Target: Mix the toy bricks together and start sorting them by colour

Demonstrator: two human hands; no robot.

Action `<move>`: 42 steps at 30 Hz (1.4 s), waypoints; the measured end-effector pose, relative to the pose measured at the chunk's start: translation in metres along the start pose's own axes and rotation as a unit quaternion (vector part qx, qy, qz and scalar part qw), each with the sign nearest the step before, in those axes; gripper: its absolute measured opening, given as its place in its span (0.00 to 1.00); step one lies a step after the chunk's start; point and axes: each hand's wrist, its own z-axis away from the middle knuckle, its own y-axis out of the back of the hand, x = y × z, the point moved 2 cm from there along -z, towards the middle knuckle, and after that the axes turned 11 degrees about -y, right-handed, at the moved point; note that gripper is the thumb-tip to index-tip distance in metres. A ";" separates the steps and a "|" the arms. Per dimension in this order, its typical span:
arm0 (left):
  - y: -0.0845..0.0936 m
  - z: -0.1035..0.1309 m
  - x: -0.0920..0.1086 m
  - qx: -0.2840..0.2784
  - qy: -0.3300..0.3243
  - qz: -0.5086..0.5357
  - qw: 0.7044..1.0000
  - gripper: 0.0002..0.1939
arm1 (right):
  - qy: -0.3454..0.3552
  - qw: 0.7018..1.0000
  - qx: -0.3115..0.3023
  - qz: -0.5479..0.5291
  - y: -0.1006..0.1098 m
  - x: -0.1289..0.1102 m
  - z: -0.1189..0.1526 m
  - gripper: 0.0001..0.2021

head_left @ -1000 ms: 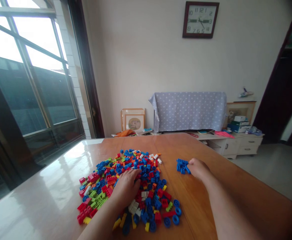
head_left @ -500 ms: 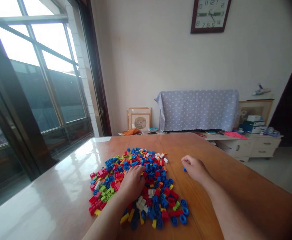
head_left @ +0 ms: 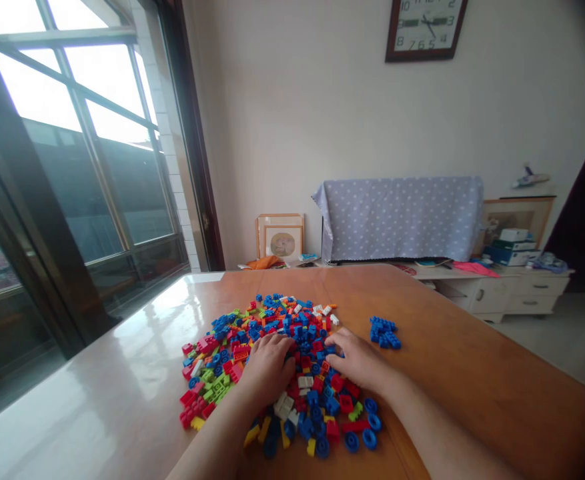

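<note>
A wide pile of toy building bricks (head_left: 207, 383) in blue, red, green, white, yellow and orange lies on the wooden table. My left hand (head_left: 271, 363) rests palm down over the middle of the pile, its fingers bent and its thumb a little apart from them. The bricks beneath that palm are hidden. At the pile's right edge is my right hand (head_left: 356, 359), thumb and fingers spread, fingertips close to blue and red bricks, nothing seen between them. A small separate group of blue bricks (head_left: 385, 333) lies beyond it, to the right of the pile.
The glossy wooden table (head_left: 472, 373) extends around the pile. Several blue wheels (head_left: 369, 439) lie at its near right edge. Past the table stand a white cabinet (head_left: 492, 297) and a cloth-draped object (head_left: 402, 220). A glass door (head_left: 117, 167) is on the left.
My right hand has moved left and nearer, from the separate blue bricks to the pile's edge, and its fingers have spread. That blue group is now uncovered. My left hand has barely shifted.
</note>
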 end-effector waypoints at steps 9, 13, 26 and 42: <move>0.003 -0.002 0.001 0.003 0.030 -0.027 0.999 0.14 | -0.037 0.998 -0.017 -0.051 -0.006 0.036 -0.015 0.13; 0.002 -0.002 -0.001 0.010 0.041 -0.012 0.999 0.14 | -0.076 0.983 -0.052 -0.157 -0.002 0.043 -0.015 0.12; 0.005 -0.005 -0.001 0.019 0.021 0.002 1.000 0.13 | -0.102 0.948 -0.044 -0.297 0.017 0.041 -0.015 0.17; 0.012 -0.004 -0.013 0.064 0.058 0.025 0.996 0.12 | -0.245 0.937 0.186 -0.167 0.064 0.127 -0.019 0.12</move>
